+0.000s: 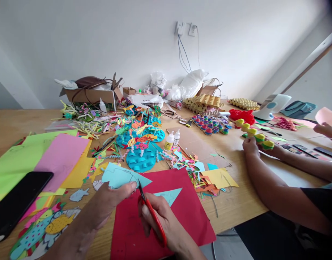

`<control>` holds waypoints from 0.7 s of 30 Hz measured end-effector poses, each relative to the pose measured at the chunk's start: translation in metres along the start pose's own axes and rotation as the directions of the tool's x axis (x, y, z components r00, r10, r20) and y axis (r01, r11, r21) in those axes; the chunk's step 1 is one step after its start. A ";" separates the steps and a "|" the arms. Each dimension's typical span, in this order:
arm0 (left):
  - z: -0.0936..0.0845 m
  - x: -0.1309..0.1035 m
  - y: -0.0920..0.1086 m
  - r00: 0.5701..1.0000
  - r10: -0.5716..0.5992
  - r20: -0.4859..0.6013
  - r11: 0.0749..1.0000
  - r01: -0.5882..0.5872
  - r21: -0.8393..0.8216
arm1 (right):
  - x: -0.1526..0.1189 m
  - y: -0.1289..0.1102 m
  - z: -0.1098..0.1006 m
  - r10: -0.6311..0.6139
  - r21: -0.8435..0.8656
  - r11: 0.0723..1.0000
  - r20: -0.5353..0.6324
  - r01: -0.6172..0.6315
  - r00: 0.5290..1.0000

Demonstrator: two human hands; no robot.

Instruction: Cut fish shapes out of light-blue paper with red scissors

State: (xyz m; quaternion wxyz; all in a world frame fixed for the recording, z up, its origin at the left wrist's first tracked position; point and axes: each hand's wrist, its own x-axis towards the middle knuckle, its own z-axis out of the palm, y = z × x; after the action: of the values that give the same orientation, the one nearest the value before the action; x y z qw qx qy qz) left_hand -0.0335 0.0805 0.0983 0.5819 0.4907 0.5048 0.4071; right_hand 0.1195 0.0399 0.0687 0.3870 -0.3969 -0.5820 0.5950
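Note:
My left hand pinches a light blue sheet of paper that has lines drawn on it. In my right hand is a pair of scissors with red handles, its dark blades at the paper's lower edge beside my left thumb. Beneath both hands lies a large red sheet of paper. A second light blue piece, cut to a point and drawn on, rests on the red sheet, partly covered by my right hand.
Paper fish cutouts and a black phone lie at left, near coloured sheets. Ahead are blue bases with fish, glue bottles and paper scraps. At right a co-worker's hands hold a painted egg-carton strip.

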 end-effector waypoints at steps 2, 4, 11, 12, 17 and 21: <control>0.000 0.000 0.000 1.000 -0.021 0.000 1.000 0.021 0.007 | 0.000 0.000 -0.001 -0.005 -0.004 1.000 0.006 0.005 1.000; 0.000 0.001 0.000 0.999 -0.032 0.017 0.999 0.033 -0.004 | 0.001 0.000 -0.001 -0.005 -0.010 1.000 0.007 0.005 1.000; -0.001 0.001 -0.003 1.000 -0.021 0.003 1.000 0.021 0.012 | 0.001 0.004 -0.001 -0.008 0.022 1.000 0.002 0.008 1.000; 0.000 0.001 -0.003 1.000 -0.020 0.004 1.000 0.020 0.017 | 0.001 0.005 -0.001 -0.008 0.030 1.000 0.002 0.008 1.000; 0.001 -0.001 0.001 1.000 -0.017 0.000 1.000 0.017 0.013 | -0.001 0.008 -0.001 0.005 0.034 0.999 -0.006 -0.005 1.000; -0.002 0.001 0.000 0.999 -0.006 0.045 0.999 0.004 0.042 | -0.001 0.010 -0.001 0.028 0.023 0.999 -0.023 -0.028 0.999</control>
State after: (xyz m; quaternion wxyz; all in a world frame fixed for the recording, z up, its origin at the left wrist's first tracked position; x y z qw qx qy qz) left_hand -0.0355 0.0820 0.0981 0.5839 0.5106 0.5011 0.3838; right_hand 0.1209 0.0389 0.0590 0.3901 -0.4075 -0.5648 0.6023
